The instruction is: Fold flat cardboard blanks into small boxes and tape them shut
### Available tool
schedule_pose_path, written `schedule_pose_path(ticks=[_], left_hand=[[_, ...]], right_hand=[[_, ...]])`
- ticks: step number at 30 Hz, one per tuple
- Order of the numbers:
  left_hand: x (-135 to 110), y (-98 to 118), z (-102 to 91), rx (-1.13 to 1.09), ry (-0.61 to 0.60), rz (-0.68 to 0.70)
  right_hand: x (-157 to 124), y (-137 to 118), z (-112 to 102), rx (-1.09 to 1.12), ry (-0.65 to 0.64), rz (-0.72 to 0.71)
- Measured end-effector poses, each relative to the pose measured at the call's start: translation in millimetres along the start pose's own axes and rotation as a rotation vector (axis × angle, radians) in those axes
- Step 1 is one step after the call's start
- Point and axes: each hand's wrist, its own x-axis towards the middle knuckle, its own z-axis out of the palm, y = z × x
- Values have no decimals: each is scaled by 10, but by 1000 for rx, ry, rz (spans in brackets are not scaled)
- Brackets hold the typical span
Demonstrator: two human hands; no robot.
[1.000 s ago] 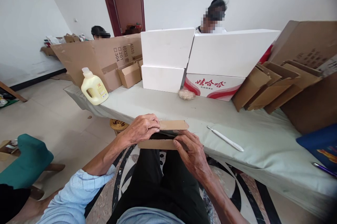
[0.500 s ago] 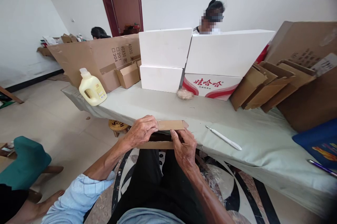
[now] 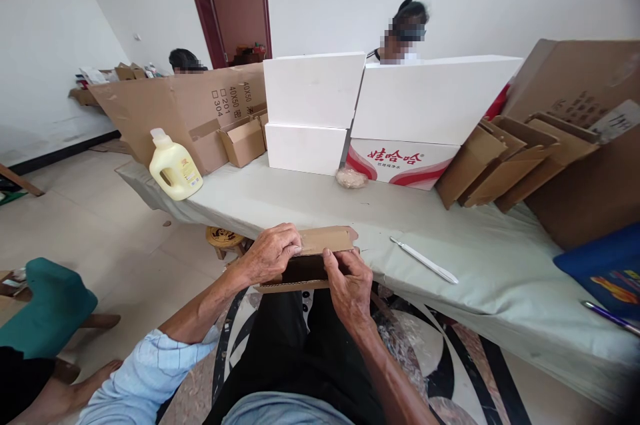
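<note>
Between my hands is a small brown cardboard box (image 3: 327, 238), held at the table's near edge above my lap. Its top gapes open toward me, with a flap raised on the far side and the dark inside showing. My left hand (image 3: 275, 252) is closed on the flap's left end, fingers curled over it. At the right end, my right hand (image 3: 349, 278) grips the box with the thumb on the flap edge and the fingers partly hidden behind. A white craft knife or pen-like tool (image 3: 425, 260) lies on the cloth to the right.
Several white boxes (image 3: 313, 92) are stacked at the back of the cloth-covered table (image 3: 240, 195). A yellow detergent jug (image 3: 175, 165) stands left; folded cartons (image 3: 515, 158) lean at right near a blue container (image 3: 605, 268). Two people are partly visible behind the boxes.
The box has tilted so its opening faces me more and gapes wider, showing more of the inside. Both hands keep their hold, the left slightly lower.
</note>
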Motion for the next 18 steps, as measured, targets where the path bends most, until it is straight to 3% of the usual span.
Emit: schedule_pose_path(ticks=[6,12,15,18], left_hand=[[24,-39,51,-128,43,-130],[80,-147,-75,-624,236,-384],[144,-110,-142,-798,310,-415],[232,-46,-141,-853,294,-415]], right_hand=[[-62,31,-54,45,-5,91],[-181,76,-137,57,-7,97],[-244,86,-173,48,6,63],[-256,78,-201,31,16,22]])
